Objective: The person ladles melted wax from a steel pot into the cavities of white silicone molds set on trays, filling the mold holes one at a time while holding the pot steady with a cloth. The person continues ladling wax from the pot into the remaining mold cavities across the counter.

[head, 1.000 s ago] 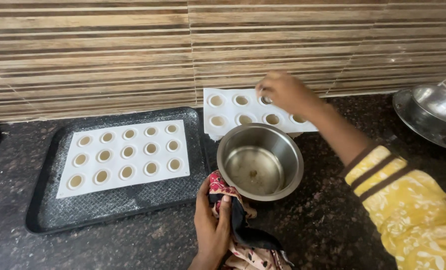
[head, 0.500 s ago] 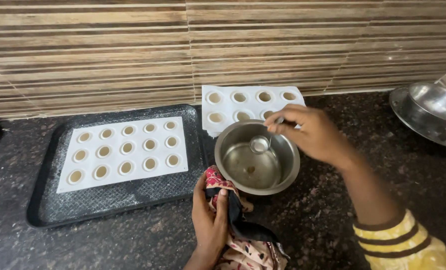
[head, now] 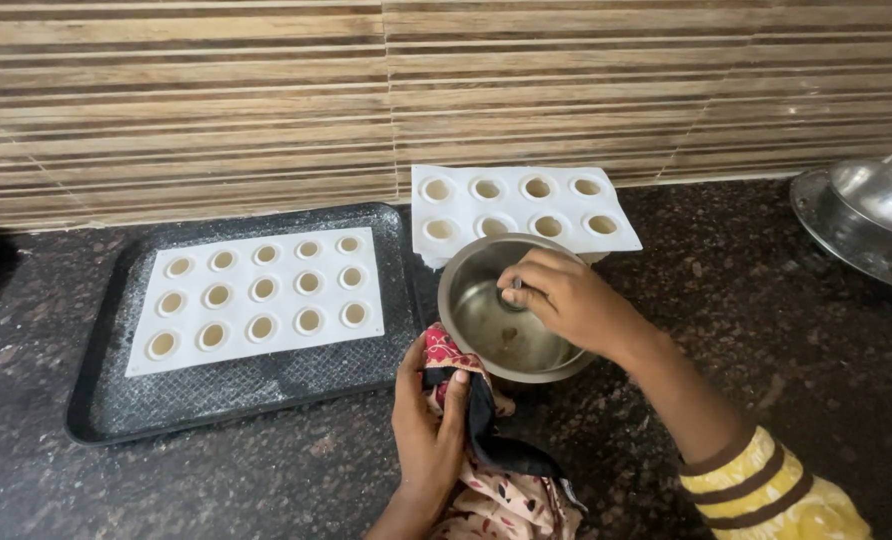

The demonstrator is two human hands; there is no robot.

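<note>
Steel bowl (head: pixel 511 320) sits near the middle of the frame on a dark speckled counter (head: pixel 766 330), and both hands work at it. The right hand (head: pixel 566 300) comes in from the lower right and reaches down into the bowl, its fingers pinched together on a small metal spoon (head: pixel 515 292) whose handle just shows between them; most of the spoon is hidden by the hand. The left hand (head: pixel 428 425) rises from the bottom edge, closed around a patterned cloth (head: pixel 476 440) of red, black and cream, and presses that cloth against the bowl's lower left rim. The cloth trails down to the bottom edge of the frame.

Just above the bowl, touching or slightly tucked behind its upper rim, lies a white mould (head: pixel 521 208) with two rows of round cups holding a pale filling. Left of the bowl, a black tray (head: pixel 236 385) with a textured floor carries a second white mould (head: pixel 261 298), this one with three rows of round cups, also filled. The tray's right edge lies just beside the bowl.

At the far right edge stands a steel plate (head: pixel 836 235) with another steel vessel (head: pixel 881 195) on it, well apart from the hands. A wall of striped brown tiles (head: pixel 266 100) fills the upper part of the frame.
</note>
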